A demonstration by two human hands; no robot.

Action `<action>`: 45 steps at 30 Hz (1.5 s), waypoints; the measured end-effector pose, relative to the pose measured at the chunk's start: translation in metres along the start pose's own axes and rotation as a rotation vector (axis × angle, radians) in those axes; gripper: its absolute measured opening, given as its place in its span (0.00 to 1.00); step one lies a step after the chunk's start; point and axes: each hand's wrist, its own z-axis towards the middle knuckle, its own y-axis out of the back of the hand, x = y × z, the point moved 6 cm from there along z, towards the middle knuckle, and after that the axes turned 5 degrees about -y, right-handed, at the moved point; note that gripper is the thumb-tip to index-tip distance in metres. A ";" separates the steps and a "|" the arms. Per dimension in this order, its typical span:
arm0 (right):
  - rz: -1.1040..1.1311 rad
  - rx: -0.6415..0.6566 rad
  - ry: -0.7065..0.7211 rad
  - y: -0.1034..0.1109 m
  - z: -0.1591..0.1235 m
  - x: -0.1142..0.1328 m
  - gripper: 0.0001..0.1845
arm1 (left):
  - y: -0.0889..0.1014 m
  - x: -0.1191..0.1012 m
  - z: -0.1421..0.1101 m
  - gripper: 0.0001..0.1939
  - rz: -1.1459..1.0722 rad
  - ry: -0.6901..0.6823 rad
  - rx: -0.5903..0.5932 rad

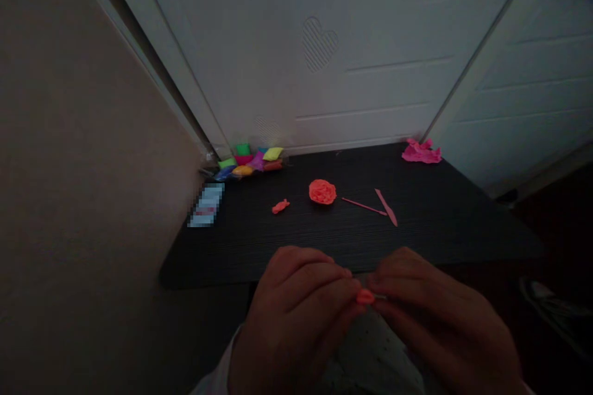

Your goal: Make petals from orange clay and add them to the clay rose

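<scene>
A small lump of bright orange modelling clay [365, 297] is pinched between my two hands, just in front of the table's near edge. My left hand [301, 305] has its fingers closed on the lump from the left. From the right, the thumb and fingertips of my right hand [440, 308] press together at its other end. A thin pale sliver shows between the right fingertips; I cannot tell whether it is a nail or a tool. On the table beyond lie a ruffled orange clay flower [322, 192] and a small twisted orange clay piece [280, 206].
Two thin pink modelling tools, a stick [364, 206] and a blade [386, 207], lie on the dark table [287, 247]. Colourful clay packets [252, 162] sit at the back left, near a blurred card [207, 205]. Crumpled pink material [421, 152] is at the back right, before the white door [370, 31].
</scene>
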 end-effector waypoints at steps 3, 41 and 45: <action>0.005 0.001 0.017 0.000 0.000 0.001 0.08 | 0.000 0.001 -0.001 0.04 -0.014 0.007 -0.004; -0.030 -0.265 0.045 -0.009 -0.009 0.003 0.08 | -0.023 0.023 -0.029 0.19 -0.702 0.618 -0.197; -0.051 -0.293 0.068 -0.010 -0.008 0.005 0.09 | -0.028 0.022 -0.035 0.16 -0.759 0.736 -0.342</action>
